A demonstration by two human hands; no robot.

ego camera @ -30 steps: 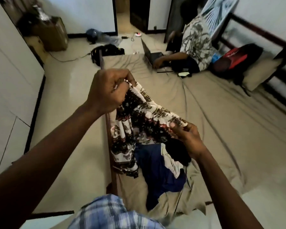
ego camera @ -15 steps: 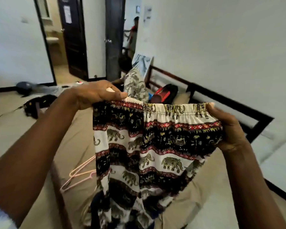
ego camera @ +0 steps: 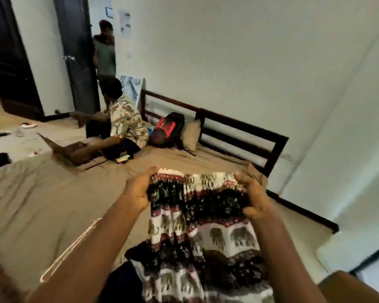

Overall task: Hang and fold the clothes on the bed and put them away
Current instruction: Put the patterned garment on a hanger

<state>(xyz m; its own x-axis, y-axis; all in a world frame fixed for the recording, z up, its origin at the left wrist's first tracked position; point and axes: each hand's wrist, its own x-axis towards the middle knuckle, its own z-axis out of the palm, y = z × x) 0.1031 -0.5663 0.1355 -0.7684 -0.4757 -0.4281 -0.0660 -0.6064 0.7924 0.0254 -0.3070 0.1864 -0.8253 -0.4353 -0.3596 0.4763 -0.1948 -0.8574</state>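
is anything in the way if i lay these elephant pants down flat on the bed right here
Partly. The left hand and right hand hold the pants over a dark garment lying on the bed, and a pink hanger lies just left of it. The laptop sits farther up, away from that spot.

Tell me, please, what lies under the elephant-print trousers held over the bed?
A dark garment peeks out from under the trousers at lower left, on the bed. Its extent and anything else beneath are covered.
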